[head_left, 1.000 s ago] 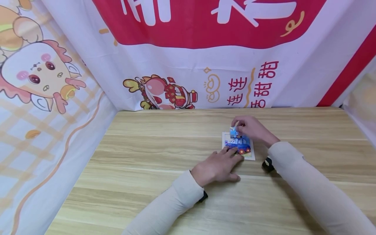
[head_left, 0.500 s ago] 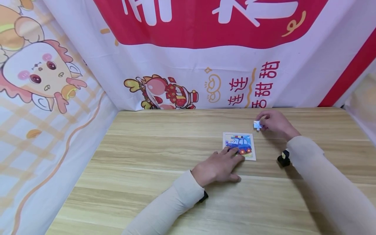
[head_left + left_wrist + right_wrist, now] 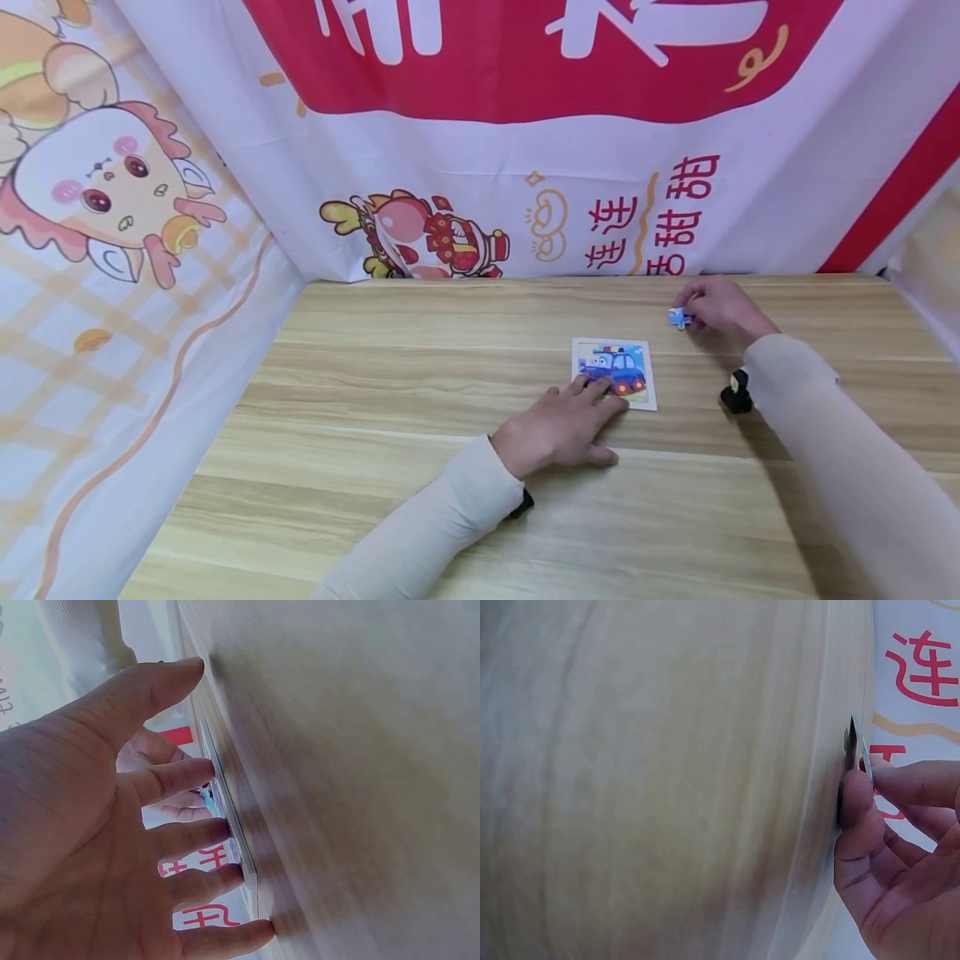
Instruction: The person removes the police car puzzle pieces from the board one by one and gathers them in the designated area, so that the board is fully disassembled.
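A small jigsaw puzzle board point(image 3: 651, 392) with a white border lies flat on the wooden table, showing a blue cartoon police car with red wheels. My left hand point(image 3: 558, 427) rests fingertips on its near edge, fingers spread and fairly straight; they cover the lower left of the picture. In the left wrist view, the fingertips sit along the edge of the board point(image 3: 238, 838). Beyond the board's upper right corner, my right hand point(image 3: 726, 310) pinches a light blue puzzle piece point(image 3: 678, 318) between thumb and fingers. The right wrist view has the thin piece point(image 3: 862, 742) nearly edge-on, low over the tabletop.
The wooden table point(image 3: 375, 375) reaches back to a white cloth point(image 3: 465, 150) printed with red lettering and cartoons. Another printed cloth point(image 3: 150, 292) hangs along the left side. A black wrist device point(image 3: 737, 393) sits under the right cuff.
My right hand has moved right, from over the puzzle board to the table beyond its corner, carrying the puzzle piece; the piece has turned slightly. The left hand stays on the board.
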Demonstrator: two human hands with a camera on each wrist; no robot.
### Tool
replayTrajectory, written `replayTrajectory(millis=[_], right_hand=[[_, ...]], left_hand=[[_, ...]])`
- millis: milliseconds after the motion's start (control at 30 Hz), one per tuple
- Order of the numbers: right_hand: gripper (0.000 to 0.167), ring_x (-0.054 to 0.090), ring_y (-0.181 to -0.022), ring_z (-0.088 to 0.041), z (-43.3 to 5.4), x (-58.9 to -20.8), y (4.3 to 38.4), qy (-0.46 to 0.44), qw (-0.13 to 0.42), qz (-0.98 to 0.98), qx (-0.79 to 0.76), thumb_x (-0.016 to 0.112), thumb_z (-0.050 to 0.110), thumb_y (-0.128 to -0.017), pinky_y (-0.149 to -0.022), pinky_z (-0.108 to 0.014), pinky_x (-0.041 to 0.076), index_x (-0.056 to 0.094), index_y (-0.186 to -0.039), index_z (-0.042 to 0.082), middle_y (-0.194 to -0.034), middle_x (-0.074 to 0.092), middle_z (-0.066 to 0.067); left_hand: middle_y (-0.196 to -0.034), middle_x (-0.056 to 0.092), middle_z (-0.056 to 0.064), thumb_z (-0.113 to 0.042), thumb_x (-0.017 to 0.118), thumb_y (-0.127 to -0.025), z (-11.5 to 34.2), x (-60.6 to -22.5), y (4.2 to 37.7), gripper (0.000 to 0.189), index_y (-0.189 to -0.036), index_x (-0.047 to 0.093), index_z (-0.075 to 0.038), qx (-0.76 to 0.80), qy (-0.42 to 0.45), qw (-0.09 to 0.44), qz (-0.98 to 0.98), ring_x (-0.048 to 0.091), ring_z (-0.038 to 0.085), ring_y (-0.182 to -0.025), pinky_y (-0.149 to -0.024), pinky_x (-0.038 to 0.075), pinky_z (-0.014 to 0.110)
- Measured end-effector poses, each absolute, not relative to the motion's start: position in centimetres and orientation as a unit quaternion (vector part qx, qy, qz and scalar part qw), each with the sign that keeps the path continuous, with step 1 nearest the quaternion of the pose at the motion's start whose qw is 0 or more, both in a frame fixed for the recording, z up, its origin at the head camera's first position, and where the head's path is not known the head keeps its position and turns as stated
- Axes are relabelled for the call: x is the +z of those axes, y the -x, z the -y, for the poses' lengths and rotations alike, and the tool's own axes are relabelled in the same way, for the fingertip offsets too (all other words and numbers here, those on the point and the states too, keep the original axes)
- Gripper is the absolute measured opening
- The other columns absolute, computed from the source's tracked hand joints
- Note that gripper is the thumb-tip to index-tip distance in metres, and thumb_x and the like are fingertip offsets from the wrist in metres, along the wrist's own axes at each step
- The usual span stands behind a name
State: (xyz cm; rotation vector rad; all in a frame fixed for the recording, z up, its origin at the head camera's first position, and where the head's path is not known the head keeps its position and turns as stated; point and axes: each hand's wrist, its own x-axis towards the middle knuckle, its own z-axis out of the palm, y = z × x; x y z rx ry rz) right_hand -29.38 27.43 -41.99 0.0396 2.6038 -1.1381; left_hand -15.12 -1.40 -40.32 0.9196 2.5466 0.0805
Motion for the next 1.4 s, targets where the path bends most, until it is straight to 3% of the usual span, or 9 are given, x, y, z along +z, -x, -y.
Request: replayTrajectory(millis=[400, 933, 1067, 1267, 1400], right_hand=[[0.028, 0.062, -0.078, -0.02, -27.4, -42.4, 29.5, -0.016, 0.141, -0.911, -0.388, 0.047, 0.002, -0.105, -0.065, -0.029, 0.055, 0.064, -0.124, -0.01, -0.103, 0.068, -0.021], [0.027, 0.062, -0.082, -0.024, -27.3, -42.3, 29.1, -0.026, 0.128, -0.921, -0.368, 0.051, 0.001, -0.1, -0.069, -0.032, 0.056, 0.062, -0.123, -0.008, -0.109, 0.064, -0.024], [0.025, 0.061, -0.082, -0.025, -26.6, -41.9, 28.6, 0.005, 0.12, -0.929, -0.35, 0.053, 0.005, -0.102, -0.069, -0.032, 0.053, 0.064, -0.121, -0.006, -0.111, 0.063, -0.025], [0.021, 0.061, -0.079, -0.023, -24.2, -41.2, 27.7, 0.078, 0.11, -0.938, -0.32, 0.056, 0.004, -0.101, -0.067, -0.032, 0.051, 0.069, -0.116, -0.003, -0.101, 0.066, -0.02], [0.017, 0.061, -0.085, -0.024, -22.4, -40.9, 27.1, 0.122, 0.12, -0.933, -0.316, 0.059, 0.005, -0.101, -0.07, -0.032, 0.051, 0.072, -0.112, 0.002, -0.102, 0.066, -0.016]], left_hand=[[-0.176, 0.022, -0.003, -0.056, 0.063, -0.1, 1.3, -40.3, 15.0, 0.071, -0.162, 0.037, -0.034, 0.02, -0.332, 0.216, -0.918, 0.019, 0.027, -0.163, -0.126, 0.033, 0.053], [-0.176, 0.022, -0.003, -0.056, 0.064, -0.1, 1.3, -40.2, 15.1, 0.07, -0.161, 0.038, -0.034, 0.025, -0.331, 0.218, -0.918, 0.02, 0.027, -0.163, -0.125, 0.034, 0.053], [-0.175, 0.024, -0.002, -0.057, 0.063, -0.1, 1.2, -40.1, 15.1, 0.069, -0.161, 0.039, -0.034, 0.021, -0.333, 0.213, -0.918, 0.021, 0.028, -0.163, -0.124, 0.036, 0.053], [-0.173, 0.028, 0.0, -0.055, 0.061, -0.102, 0.9, -40.0, 15.1, 0.067, -0.161, 0.04, -0.032, 0.017, -0.337, 0.199, -0.92, 0.025, 0.028, -0.161, -0.124, 0.036, 0.055], [-0.173, 0.03, 0.0, -0.056, 0.061, -0.102, 0.6, -40.0, 15.1, 0.067, -0.161, 0.04, -0.033, 0.012, -0.338, 0.187, -0.922, 0.027, 0.027, -0.161, -0.125, 0.035, 0.055]])
